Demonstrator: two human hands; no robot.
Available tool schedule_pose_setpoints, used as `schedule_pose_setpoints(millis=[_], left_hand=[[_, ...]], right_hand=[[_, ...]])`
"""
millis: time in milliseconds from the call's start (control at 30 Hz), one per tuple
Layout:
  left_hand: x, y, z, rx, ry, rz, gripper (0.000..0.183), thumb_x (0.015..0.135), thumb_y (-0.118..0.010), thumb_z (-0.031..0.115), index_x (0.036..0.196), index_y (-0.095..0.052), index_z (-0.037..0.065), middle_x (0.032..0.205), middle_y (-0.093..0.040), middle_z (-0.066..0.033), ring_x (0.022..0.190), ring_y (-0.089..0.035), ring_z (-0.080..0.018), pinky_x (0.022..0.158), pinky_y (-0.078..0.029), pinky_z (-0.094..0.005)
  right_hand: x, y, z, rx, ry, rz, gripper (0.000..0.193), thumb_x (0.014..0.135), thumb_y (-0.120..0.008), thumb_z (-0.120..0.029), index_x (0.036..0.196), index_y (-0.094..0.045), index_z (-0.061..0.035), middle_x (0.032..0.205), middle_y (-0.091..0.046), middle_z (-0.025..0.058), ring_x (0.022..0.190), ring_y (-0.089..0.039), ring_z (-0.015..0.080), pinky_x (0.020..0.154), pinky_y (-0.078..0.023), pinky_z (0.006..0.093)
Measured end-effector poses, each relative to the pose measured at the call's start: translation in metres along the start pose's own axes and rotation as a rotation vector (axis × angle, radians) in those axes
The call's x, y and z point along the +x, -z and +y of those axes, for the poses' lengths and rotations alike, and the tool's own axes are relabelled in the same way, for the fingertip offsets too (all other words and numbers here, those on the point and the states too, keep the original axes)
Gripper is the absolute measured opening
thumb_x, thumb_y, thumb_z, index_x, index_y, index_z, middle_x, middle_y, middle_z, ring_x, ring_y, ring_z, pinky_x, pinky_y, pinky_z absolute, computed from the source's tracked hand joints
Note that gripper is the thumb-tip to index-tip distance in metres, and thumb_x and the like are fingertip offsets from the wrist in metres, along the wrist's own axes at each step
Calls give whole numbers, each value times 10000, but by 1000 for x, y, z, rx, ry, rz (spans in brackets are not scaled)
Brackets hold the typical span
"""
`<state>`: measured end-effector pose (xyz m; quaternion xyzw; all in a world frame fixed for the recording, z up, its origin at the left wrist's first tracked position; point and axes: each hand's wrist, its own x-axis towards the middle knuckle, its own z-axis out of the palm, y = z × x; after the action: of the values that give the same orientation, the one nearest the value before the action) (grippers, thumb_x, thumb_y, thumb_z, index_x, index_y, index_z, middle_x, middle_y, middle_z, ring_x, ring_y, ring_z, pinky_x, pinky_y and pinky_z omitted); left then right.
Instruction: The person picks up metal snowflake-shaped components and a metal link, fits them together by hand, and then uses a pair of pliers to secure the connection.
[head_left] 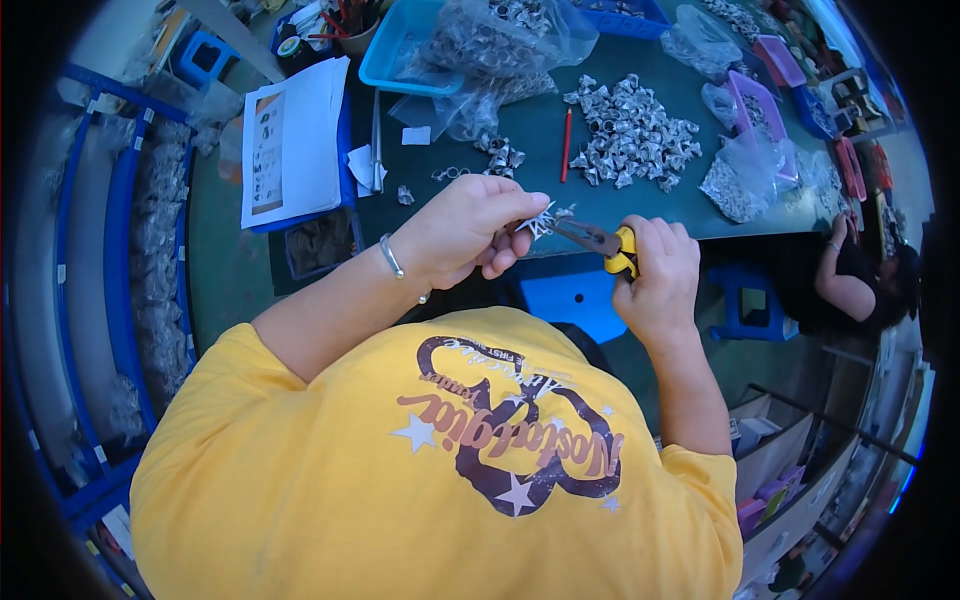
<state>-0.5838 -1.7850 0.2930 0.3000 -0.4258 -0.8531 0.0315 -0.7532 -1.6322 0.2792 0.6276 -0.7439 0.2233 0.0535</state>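
Pinched between the thumb and fingers of my left hand (490,225) is a small spiky silver metal piece (540,221). My right hand (662,275) is wrapped round the yellow handles of a pair of pliers (592,238). The tips of the pliers reach left to the metal piece; whether they grip it, I cannot tell. Both hands are over the near edge of the green table (480,205). Just beyond lies a heap of silver metal pieces (635,135), with a smaller cluster of ring-like pieces (500,155) nearer my left hand.
A red pencil (567,145) lies beside the heap. Farther back, a light-blue tray (375,62) and plastic bags (500,45) hold metal pieces. Printed sheets (295,150) lie at the left, a pink basket (765,110) at the right. Another person (850,275) sits at the far right.
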Motion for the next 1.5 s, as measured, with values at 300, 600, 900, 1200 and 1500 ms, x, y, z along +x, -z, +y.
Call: schedule_pose_setpoints(millis=[300,600,900,1200,1500], left_hand=[[1,0,3,206,7,-113,256,911,-471,232,844,-550,-3,629,-574,-54,403,-496,-84,377,-398,-183],[-1,-6,-13,-126,-210,69,179,929,-435,176,874,-531,36,691,-569,-55,477,-511,-87,441,-441,-206],[-4,4,0,-373,-168,-210,215,947,-387,231,907,-500,53,733,-508,-59,507,-384,-67,501,-393,-227],[-7,8,-3,-471,-123,-380,173,938,-385,181,904,-485,44,719,-509,-78,476,-394,-63,462,-399,-225],[-13,-4,-6,-704,3,-387,322,959,-334,298,853,-511,50,625,-460,-37,441,-346,-43,420,-365,-196]], right_hand=[[11,17,4,-51,63,-37,405,517,-607,34,899,-528,-74,736,-478,66,707,-468,259,606,-324,357],[-4,13,-3,-174,-26,14,478,551,-578,63,1006,-499,-59,871,-473,101,885,-455,287,804,-278,401],[-9,12,-15,747,-403,-480,377,598,-514,54,968,-498,-20,835,-517,174,796,-513,332,713,-422,310],[-8,-4,-24,631,-246,-362,482,566,-542,66,1027,-464,-51,962,-492,152,977,-469,346,834,-350,388],[-6,-7,-23,353,-122,-99,535,536,-592,71,1031,-468,-89,899,-456,113,914,-442,302,815,-267,391]])
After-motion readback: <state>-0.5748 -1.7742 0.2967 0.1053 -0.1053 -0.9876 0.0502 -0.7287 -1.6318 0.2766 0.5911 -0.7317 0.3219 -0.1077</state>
